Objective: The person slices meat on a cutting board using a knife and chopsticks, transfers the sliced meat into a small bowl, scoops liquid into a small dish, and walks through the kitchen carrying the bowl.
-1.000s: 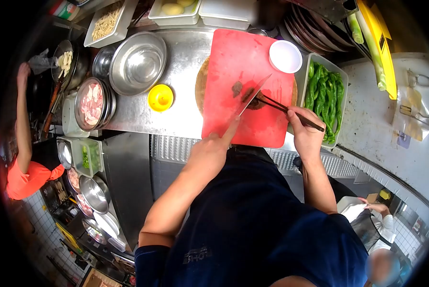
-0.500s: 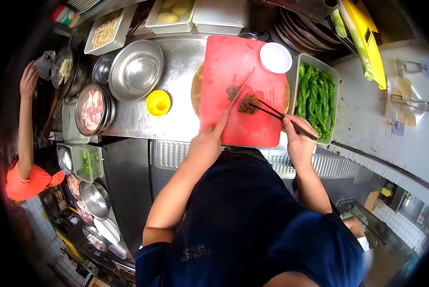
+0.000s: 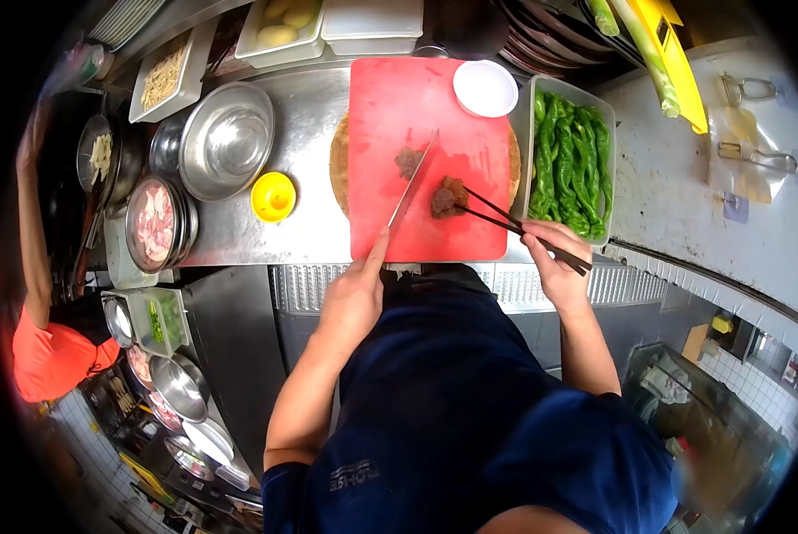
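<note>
My bare left hand [image 3: 353,303] and bare right hand [image 3: 559,267] at a rectangular red cutting board [image 3: 381,98], laid over a round wooden block [image 3: 338,169]. The fingers of my left hand wrap around the hidden handle of a long, narrow steel knife [image 3: 414,182], its blade slanting to the far right. The fingers of my right hand grip a pair of slim dark chopsticks [image 3: 497,223], whose tips meet a large brown lump of food [image 3: 449,196] at the board's middle, right of the blade.

Stage of the work, by my judgement: a small brown piece [image 3: 409,162] lies apart, just left of the blade, so a little seems divided; the lump, by far the greater share, appears mostly whole. Whether blade and piece touch, I cannot tell.

Containers. Far right on the board: a round white bowl [image 3: 485,87]. Right: a clear rectangular tub [image 3: 612,160] of long green peppers [image 3: 570,165]. Left: a small yellow bowl [image 3: 257,198], its contents unclear; a wide steel bowl [image 3: 190,147]; a round metal dish [image 3: 132,222] of pale pink meat [image 3: 156,222]. Far left: a deep white tray [image 3: 188,89] of pale strips [image 3: 161,76].
</note>
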### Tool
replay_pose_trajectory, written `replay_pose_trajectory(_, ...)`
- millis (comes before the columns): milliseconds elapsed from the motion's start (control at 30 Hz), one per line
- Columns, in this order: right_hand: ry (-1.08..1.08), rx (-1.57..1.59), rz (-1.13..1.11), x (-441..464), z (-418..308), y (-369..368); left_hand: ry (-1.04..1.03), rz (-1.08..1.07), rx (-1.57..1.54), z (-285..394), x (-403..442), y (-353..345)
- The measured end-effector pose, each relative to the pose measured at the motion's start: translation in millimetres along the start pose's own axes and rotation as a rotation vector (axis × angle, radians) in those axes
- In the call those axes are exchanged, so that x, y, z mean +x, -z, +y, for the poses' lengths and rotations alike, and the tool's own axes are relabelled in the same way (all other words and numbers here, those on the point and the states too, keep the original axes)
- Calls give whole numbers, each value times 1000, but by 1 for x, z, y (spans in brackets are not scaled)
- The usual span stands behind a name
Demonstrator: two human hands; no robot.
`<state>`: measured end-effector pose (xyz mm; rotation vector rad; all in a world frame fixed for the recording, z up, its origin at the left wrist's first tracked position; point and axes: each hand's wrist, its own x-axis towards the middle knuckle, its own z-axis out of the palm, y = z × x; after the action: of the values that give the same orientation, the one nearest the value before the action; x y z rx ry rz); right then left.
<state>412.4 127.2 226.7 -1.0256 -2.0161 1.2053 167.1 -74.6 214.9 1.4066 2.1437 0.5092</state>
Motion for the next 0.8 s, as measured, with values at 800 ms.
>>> replay_pose_trajectory(800,-52,207,181,-21,15,-28,0,-39,-25,8,14,-6)
